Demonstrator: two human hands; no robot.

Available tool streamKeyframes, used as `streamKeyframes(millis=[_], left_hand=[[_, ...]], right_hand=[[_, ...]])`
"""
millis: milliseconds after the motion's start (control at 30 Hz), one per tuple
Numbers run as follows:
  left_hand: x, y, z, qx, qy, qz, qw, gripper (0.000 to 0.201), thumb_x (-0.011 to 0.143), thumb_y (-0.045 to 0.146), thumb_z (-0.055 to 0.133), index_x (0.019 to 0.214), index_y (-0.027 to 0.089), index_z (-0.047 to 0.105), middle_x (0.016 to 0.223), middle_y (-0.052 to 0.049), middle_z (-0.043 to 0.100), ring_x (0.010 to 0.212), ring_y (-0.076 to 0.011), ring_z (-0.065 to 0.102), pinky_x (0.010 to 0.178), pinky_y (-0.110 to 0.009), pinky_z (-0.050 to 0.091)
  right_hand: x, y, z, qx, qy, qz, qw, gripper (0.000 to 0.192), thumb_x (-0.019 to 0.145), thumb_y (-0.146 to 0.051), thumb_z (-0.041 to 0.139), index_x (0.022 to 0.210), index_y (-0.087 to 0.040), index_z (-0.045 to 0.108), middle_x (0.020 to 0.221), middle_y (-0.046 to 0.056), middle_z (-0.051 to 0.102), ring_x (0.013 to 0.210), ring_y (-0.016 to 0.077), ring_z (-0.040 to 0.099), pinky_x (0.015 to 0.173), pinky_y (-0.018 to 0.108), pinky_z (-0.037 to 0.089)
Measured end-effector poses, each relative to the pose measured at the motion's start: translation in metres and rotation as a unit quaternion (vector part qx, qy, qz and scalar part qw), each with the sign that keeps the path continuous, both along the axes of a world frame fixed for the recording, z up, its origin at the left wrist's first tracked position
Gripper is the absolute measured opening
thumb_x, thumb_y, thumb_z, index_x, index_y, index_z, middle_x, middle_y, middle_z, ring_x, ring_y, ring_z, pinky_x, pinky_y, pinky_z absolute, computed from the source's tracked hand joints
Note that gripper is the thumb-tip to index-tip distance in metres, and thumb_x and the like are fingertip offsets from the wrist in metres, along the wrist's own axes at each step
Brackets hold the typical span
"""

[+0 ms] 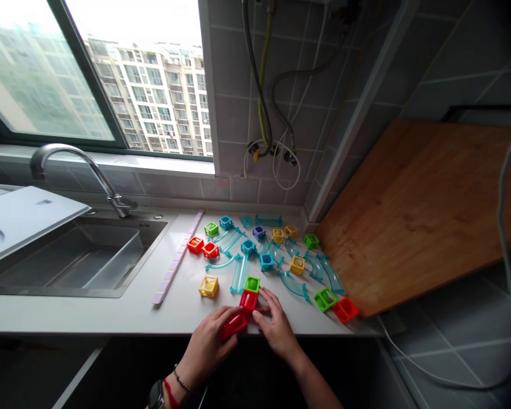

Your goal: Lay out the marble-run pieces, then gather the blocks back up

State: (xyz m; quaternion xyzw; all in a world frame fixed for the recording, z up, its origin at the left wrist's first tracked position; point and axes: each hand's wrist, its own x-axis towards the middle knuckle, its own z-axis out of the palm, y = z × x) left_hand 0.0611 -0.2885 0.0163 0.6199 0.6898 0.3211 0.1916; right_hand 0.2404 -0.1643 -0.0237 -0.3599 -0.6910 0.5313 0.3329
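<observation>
Near the counter's front edge, my left hand is closed around a long red block, which it partly covers. The fingertips of that hand reach to a red cube-like block. My right hand is at the right side of this red cube, thumb and fingers against it. Directly behind the cube, and seemingly touching it, is a green open-frame block. A clear blue straight track piece lies just beyond. To the left stands a yellow open-frame block.
Several coloured blocks and clear blue track pieces are spread over the white counter. A pale purple strip lies beside the sink. At right, a wooden board leans by a red-orange block.
</observation>
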Motion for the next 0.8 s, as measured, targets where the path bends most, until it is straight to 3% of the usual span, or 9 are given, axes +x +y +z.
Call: streamKeyframes(millis=[100,233,333,467,600,700,800], left_hand=[[-0.003,-0.001,-0.001,-0.004,-0.021,-0.014,1.000,0.061,0.083,0.012,0.062,0.142,0.027,0.058,0.132,-0.008,0.070,0.118,-0.0269,0.069,0.104,-0.041,0.056],[-0.006,-0.004,0.005,-0.013,-0.055,-0.048,0.997,0.065,0.081,0.011,0.064,0.144,0.026,0.055,0.133,-0.008,0.070,0.119,-0.0258,0.069,0.105,-0.040,0.055],[-0.007,-0.007,0.012,-0.016,-0.075,-0.065,0.995,0.062,0.084,0.013,0.065,0.143,0.027,0.056,0.135,-0.008,0.070,0.122,-0.0258,0.068,0.108,-0.039,0.054],[-0.008,-0.008,0.021,0.005,-0.089,-0.023,0.996,0.049,0.091,0.019,0.065,0.139,0.026,0.059,0.133,-0.010,0.070,0.120,-0.0278,0.069,0.107,-0.042,0.054],[-0.004,0.001,0.034,0.074,-0.153,0.023,0.985,0.040,0.096,0.025,0.064,0.136,0.026,0.062,0.133,-0.011,0.069,0.122,-0.0283,0.068,0.107,-0.043,0.053],[0.003,0.022,0.047,0.119,-0.284,0.049,0.950,0.041,0.099,0.032,0.064,0.140,0.026,0.057,0.135,-0.012,0.067,0.121,-0.0275,0.067,0.105,-0.041,0.054],[0.012,0.061,0.049,0.118,-0.503,0.050,0.855,0.051,0.098,0.042,0.067,0.142,0.022,0.050,0.130,-0.013,0.069,0.113,-0.0265,0.071,0.093,-0.037,0.059]], right_hand=[[0.001,-0.011,0.000,0.052,-0.018,-0.019,0.998,0.055,0.090,-0.023,0.064,0.145,-0.025,0.058,0.153,0.016,0.048,0.114,0.0274,0.071,0.078,0.035,0.067],[0.000,-0.019,0.002,0.136,-0.077,-0.008,0.988,0.044,0.092,-0.016,0.060,0.133,-0.031,0.068,0.146,0.010,0.053,0.125,0.0272,0.066,0.102,0.040,0.060],[-0.004,-0.015,0.002,0.162,-0.097,-0.014,0.982,0.039,0.094,-0.018,0.060,0.130,-0.030,0.071,0.133,0.010,0.061,0.121,0.0274,0.068,0.107,0.042,0.057],[-0.005,-0.010,-0.002,0.166,-0.090,-0.017,0.982,0.039,0.095,-0.018,0.061,0.130,-0.030,0.072,0.131,0.010,0.063,0.119,0.0267,0.069,0.106,0.041,0.058],[-0.002,-0.014,-0.009,0.170,-0.075,-0.033,0.982,0.044,0.096,-0.011,0.050,0.129,-0.027,0.073,0.132,0.010,0.067,0.122,0.0250,0.069,0.108,0.040,0.056],[0.000,-0.016,-0.011,0.175,-0.065,-0.043,0.981,0.045,0.095,-0.007,0.047,0.125,-0.025,0.075,0.130,0.011,0.070,0.120,0.0244,0.069,0.107,0.039,0.056],[-0.001,-0.017,-0.011,0.176,-0.059,-0.047,0.981,0.045,0.092,-0.004,0.048,0.121,-0.026,0.075,0.126,0.009,0.073,0.115,0.0241,0.071,0.103,0.040,0.057]])
